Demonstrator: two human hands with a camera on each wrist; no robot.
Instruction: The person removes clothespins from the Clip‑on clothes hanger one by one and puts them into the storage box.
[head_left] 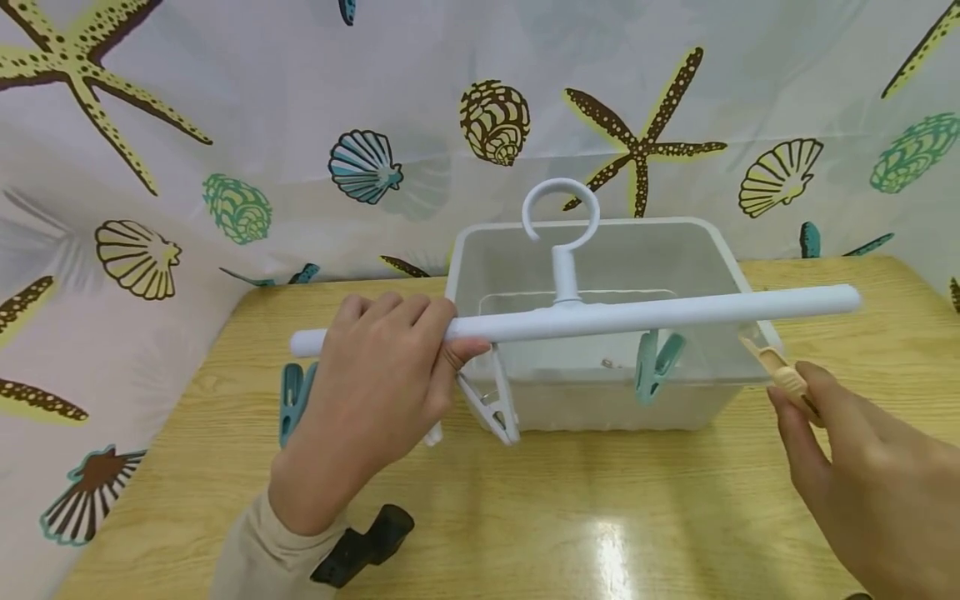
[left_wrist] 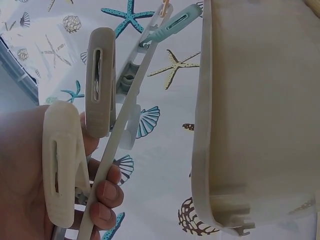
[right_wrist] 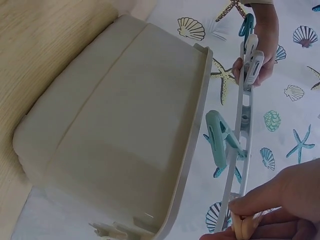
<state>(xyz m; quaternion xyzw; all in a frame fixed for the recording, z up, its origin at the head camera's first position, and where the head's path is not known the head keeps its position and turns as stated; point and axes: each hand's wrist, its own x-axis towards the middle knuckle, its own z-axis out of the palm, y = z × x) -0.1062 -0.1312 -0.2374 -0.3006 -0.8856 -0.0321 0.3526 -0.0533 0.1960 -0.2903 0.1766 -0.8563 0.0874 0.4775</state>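
A white clip hanger [head_left: 652,315] with a round hook is held level above a plastic bin. My left hand [head_left: 378,375] grips its bar left of the hook, fingers curled round it. Two teal clothespins [head_left: 295,400] [head_left: 657,367] and two whitish clothespins [left_wrist: 62,165] [left_wrist: 101,82] hang from the bar, the whitish ones close to my left hand. Near the bar's right end, my right hand [head_left: 870,467] pinches a cream clothespin [head_left: 787,379] between thumb and fingers. Its tip is just below the bar; whether it bites the bar I cannot tell.
The whitish translucent bin [head_left: 600,408] stands behind and below the hanger on a wood-grain table [head_left: 525,517]. A curtain [head_left: 285,100] printed with shells and starfish hangs behind. A black strap mount [head_left: 367,546] sits at my left wrist.
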